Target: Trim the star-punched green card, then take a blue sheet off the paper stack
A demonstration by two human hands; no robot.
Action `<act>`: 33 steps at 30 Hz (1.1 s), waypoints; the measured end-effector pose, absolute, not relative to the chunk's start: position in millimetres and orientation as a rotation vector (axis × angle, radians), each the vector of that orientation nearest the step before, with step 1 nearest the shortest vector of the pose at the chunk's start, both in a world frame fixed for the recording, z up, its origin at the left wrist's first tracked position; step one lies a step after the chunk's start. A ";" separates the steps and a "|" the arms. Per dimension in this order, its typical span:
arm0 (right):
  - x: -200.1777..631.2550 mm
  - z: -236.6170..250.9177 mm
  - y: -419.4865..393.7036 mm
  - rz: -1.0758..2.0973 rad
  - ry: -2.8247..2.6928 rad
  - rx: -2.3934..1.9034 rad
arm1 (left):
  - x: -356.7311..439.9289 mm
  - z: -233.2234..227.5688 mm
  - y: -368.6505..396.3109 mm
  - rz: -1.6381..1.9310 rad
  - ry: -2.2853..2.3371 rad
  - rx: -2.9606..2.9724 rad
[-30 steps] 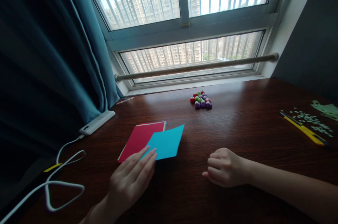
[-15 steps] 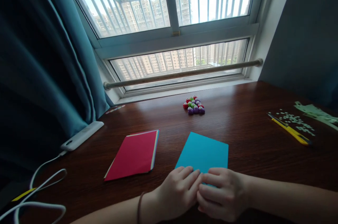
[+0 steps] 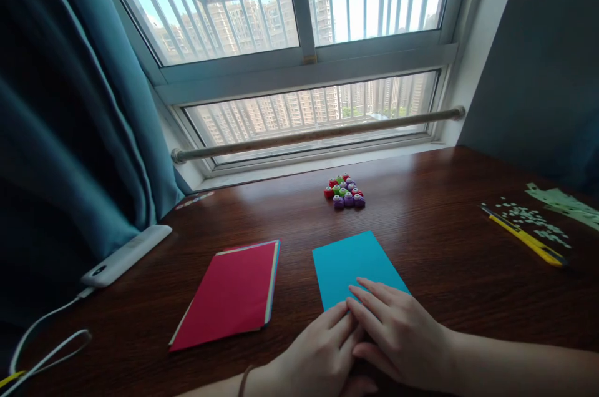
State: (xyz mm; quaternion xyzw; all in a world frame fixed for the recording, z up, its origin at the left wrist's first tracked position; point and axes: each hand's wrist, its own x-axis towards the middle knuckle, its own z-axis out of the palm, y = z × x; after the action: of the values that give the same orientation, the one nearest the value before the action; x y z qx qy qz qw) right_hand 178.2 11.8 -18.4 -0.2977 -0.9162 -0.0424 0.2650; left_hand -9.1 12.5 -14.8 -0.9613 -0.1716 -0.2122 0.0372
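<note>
A sheet of blue paper [image 3: 358, 259] lies on the table in front of me, its near part under my hands. My right hand [image 3: 400, 328] rests over it with fingers stretched out, the tips on the blue surface. Close beside it, my left hand [image 3: 325, 344] presses at the paper's near left part. Its fingers slant toward the right hand, which partly covers their tips, and its thumb lies apart below. The two hands touch and overlap. The paper's near edge is hidden beneath them.
To the left lies a stack of coloured paper, red sheet [image 3: 229, 297] uppermost. Small colourful paper punches [image 3: 349, 199] cluster near the window. A yellow utility knife [image 3: 528, 238], paper bits [image 3: 526, 216] and green strips [image 3: 561, 200] lie right; a white device [image 3: 128, 253] with cable, left.
The blue paper has turned, its far corner now further right. My right hand has gone from curled fingers to stretched ones over the paper. The camera view has shifted slightly.
</note>
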 end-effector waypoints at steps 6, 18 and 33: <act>178.5 -23.8 14.9 -0.055 -2.525 -0.924 | -6.0 -8.1 16.0 -0.569 -0.427 -3.007; 179.0 -23.6 16.2 0.020 -2.522 -0.970 | -9.2 7.0 11.1 -0.502 -0.534 -3.072; 183.3 -9.1 -2.4 -0.044 -2.608 -0.301 | -33.0 -2.8 0.8 -1.122 -0.202 -2.836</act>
State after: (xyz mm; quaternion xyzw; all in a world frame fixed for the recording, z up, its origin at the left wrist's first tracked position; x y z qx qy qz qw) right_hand 183.3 -2.4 -9.1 -0.1107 -0.9605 -0.0161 0.2549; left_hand -33.0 0.8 -2.8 -0.9270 -0.0660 -0.3668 0.0426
